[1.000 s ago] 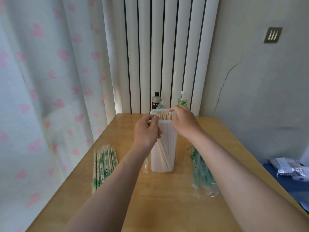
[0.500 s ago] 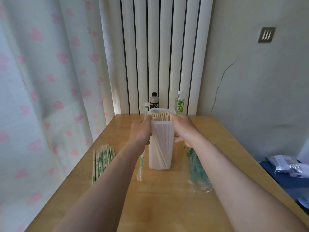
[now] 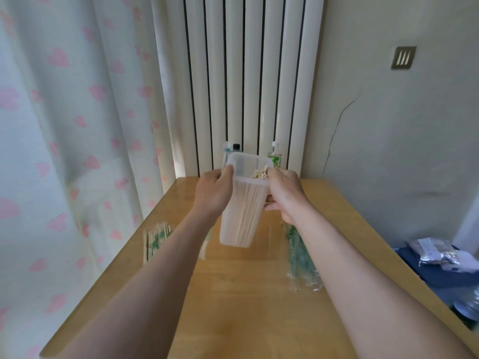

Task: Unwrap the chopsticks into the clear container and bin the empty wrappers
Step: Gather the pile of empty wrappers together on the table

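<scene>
Left hand [image 3: 212, 194] and right hand [image 3: 286, 196] curl their fingers round a tall clear plastic container [image 3: 239, 221], tilted between them; pale wooden chopsticks [image 3: 259, 174] bunch beside the right fingertips [image 3: 272, 173].

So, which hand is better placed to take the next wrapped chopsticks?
Left, probably. Both hands hold the clear container, but the wrapped chopsticks lie nearer the left hand; the empty wrappers lie nearer the right hand.

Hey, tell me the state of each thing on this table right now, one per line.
Clear container: lidless, tilted, gripped by both hands.
Chopsticks: unwrapped, bunched inside the container.
Left hand: holding the container's rim.
Right hand: gripping the container's side.
Wrapped chopsticks: sealed, lying left.
Empty wrappers: loose heap, unbinned.
</scene>
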{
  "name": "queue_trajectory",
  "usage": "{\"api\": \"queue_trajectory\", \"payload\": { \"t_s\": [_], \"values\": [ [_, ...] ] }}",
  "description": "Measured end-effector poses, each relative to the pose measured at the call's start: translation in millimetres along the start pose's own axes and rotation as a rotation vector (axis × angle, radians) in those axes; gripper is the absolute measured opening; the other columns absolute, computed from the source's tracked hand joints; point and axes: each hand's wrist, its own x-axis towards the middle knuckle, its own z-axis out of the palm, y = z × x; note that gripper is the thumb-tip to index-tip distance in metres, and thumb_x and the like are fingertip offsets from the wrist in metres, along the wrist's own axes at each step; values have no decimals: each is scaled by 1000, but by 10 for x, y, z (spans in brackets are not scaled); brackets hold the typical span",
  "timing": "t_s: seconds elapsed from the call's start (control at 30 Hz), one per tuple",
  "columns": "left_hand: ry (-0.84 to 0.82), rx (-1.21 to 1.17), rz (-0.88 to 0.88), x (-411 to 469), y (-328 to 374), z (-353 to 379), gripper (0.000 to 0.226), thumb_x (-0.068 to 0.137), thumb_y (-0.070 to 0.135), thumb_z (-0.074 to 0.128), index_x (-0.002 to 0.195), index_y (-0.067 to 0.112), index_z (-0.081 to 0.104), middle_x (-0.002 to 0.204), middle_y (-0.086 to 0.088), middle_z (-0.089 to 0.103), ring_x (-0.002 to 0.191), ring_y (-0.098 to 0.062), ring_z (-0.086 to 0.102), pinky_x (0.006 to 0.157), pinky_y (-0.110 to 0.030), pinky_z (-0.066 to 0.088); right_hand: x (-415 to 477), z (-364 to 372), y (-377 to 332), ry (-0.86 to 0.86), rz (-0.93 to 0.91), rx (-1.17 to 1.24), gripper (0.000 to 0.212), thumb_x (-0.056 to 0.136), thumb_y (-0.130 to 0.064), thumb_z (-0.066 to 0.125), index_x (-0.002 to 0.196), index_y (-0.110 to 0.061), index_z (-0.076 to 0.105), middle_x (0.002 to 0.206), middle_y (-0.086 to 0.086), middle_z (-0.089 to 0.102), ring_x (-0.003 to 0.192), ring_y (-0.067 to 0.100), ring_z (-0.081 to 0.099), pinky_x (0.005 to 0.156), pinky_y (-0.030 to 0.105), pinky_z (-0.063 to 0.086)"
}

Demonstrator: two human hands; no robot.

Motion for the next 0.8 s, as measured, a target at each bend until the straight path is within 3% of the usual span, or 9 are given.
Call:
{"api": "queue_trajectory", "payload": {
  "t_s": [0.13, 0.37, 0.47, 0.57, 0.67, 0.8],
  "values": [
    [-12, 31, 24, -62, 22, -131, 35, 99, 42, 44, 81, 15, 58, 69, -9, 44, 63, -19, 41, 59, -33, 34, -41, 39, -59, -24, 12, -5, 27, 103, -27, 34, 96, -23, 59, 99, 15, 72, 91, 32, 72, 82, 55, 61],
    [-13, 28, 15, -52, 24, -221, 31, 99, 38, 42, 82, 15, 55, 69, -8, 41, 66, -21, 40, 61, -36, 34, -167, 134, -90, -18, -74, -96, 27, 104, -25, 34, 96, -19, 59, 103, 18, 69, 96, 30, 70, 81, 51, 63],
    [-69, 144, 50, -93, 21, -253, 29, 100, 30, 40, 81, 12, 50, 69, -7, 43, 63, -19, 40, 54, -29, 32, -160, 155, -109, 54, -124, -157, 30, 101, -22, 33, 86, -11, 57, 90, 18, 67, 83, 32, 69, 78, 57, 61],
    [-55, 121, 29, -83, -15, -245, 27, 99, 24, 39, 78, 11, 47, 66, -8, 41, 64, -22, 39, 58, -33, 32, -203, 189, -128, 54, -210, -255, 31, 101, -18, 34, 72, -22, 45, 71, 2, 50, 65, 19, 54, 62, 39, 52],
    [-70, 130, 52, -108, -37, -227, 28, 97, 19, 41, 71, 9, 45, 63, -7, 42, 62, -22, 40, 56, -30, 33, -171, 166, -65, 78, -207, -229, 27, 98, -18, 35, 75, -11, 47, 70, 5, 43, 67, 20, 45, 62, 35, 40],
    [-126, 182, 77, -195, -47, -251, 32, 98, 15, 40, 67, 9, 44, 60, -5, 43, 56, -18, 39, 45, -19, 30, -159, 129, 66, 34, -171, -222, 41, 83, -30, 34, 90, 5, 55, 76, 7, 49, 73, 23, 49, 65, 39, 45]
  ]
}}
